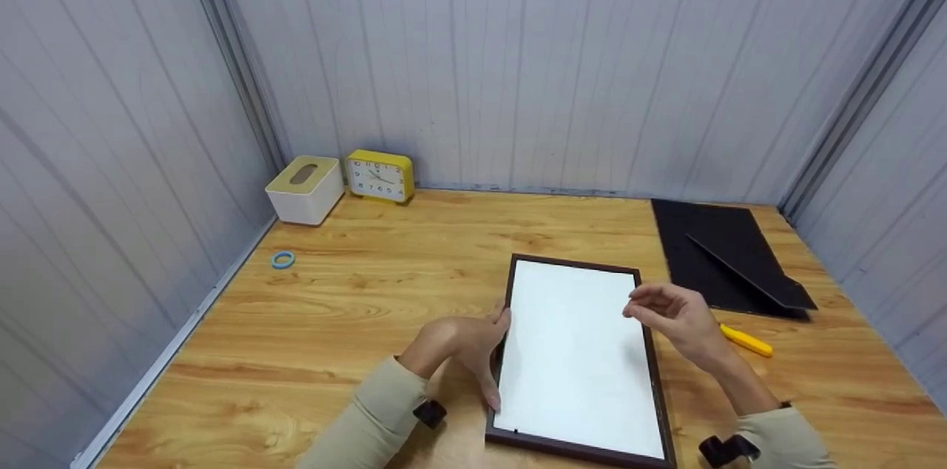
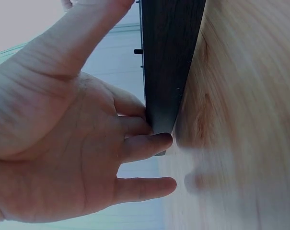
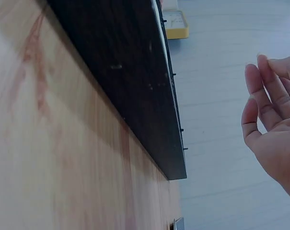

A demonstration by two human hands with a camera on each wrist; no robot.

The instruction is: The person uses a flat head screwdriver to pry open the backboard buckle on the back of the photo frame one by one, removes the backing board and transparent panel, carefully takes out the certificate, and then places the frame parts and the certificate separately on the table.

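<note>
A dark picture frame (image 1: pixel 583 456) lies on the table, with a white sheet (image 1: pixel 577 358) filling its inside. Small black tabs stick up along its edge in both wrist views. My left hand (image 1: pixel 479 351) rests against the frame's left side, thumb and fingers spread along it; in the left wrist view the fingers of that hand (image 2: pixel 82 139) are mostly straight. Above the frame's right edge hovers my right hand (image 1: pixel 682 322). Its fingers are loosely bent with the thumb near them, and I see nothing between them in the right wrist view of the hand (image 3: pixel 279 115).
A black backing board (image 1: pixel 684 232) with a raised stand flap (image 1: pixel 747 273) lies at the right rear. Near the right hand is a yellow-handled tool (image 1: pixel 747 342), partly hidden. Far left are a tissue box (image 1: pixel 300 201), a yellow clock (image 1: pixel 379 177) and a blue ring (image 1: pixel 282 260).
</note>
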